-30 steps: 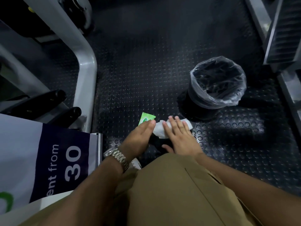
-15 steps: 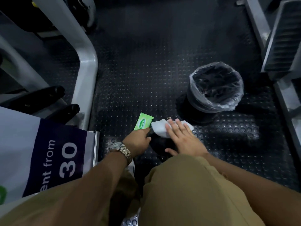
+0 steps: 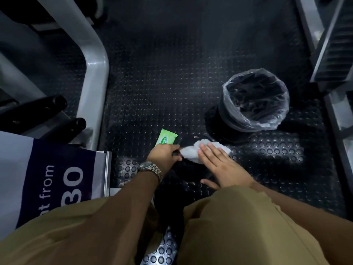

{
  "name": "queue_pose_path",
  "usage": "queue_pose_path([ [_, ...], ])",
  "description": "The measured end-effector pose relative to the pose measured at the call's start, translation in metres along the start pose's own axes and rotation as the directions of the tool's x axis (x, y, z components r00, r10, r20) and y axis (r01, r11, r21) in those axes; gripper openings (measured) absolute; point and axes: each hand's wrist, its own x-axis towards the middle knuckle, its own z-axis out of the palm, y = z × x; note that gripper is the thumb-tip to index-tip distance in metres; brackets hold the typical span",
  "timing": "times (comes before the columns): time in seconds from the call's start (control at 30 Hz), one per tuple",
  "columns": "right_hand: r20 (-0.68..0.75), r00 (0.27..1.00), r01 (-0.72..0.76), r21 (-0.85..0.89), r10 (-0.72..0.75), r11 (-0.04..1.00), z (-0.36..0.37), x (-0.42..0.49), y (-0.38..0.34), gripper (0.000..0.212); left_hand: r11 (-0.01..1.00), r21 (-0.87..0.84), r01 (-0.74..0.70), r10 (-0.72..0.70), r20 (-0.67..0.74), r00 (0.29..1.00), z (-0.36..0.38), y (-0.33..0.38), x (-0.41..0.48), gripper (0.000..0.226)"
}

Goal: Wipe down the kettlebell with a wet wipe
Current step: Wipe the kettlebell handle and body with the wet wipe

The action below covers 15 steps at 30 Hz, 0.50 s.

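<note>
**Left hand takes hold, right hand wipes**

Head view: the kettlebell (image 3: 191, 173) stands on the studded floor (image 3: 172, 92) between the person's knees, so dark that its outline is hard to trace. A second ago the left hand (image 3: 164, 157) lay beside it with straight fingers. Now those fingers are curled together round a dark bar at the top, which looks like the handle. This suggests the hand is steadying the weight so that it does not roll or turn under the rubbing.

The right hand (image 3: 215, 163) lies flat on the wipe (image 3: 191, 153), fingers straight and slightly apart, pressing it on the far top of the kettlebell as it did a second ago. The wipe reaches a little further towards the left hand than before. The wiping seems to be under way, with the near side and the handle probably not yet done.

Writing: the green pack (image 3: 166, 137), just beyond the left hand, shows letters ending in "icare". The banner (image 3: 57, 178) at the left reads "from" and "30", the rest cut off. A small white mark beyond the wipe is too small to read. A lined bin (image 3: 254, 100) stands near, to the right
</note>
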Motion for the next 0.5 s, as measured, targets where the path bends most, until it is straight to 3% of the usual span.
queue_pose_path([
  [0.13,-0.007,0.985,-0.169,0.065,0.17,0.983,-0.006,0.014,-0.003,0.099,0.999,0.039,-0.034,0.034,0.017,0.999,-0.001,-0.002,0.004,0.038],
  [0.3,-0.011,0.996,0.084,-0.022,-0.085,0.996,-0.007,0.049,-0.03,0.092,0.999,0.028,-0.023,0.023,0.008,1.0,0.002,0.0,0.001,0.026],
  [0.5,-0.043,0.999,-0.03,-0.023,0.029,0.999,0.006,0.005,-0.013,0.099,0.993,0.093,-0.07,0.069,0.016,0.998,0.004,-0.005,0.001,0.045],
])
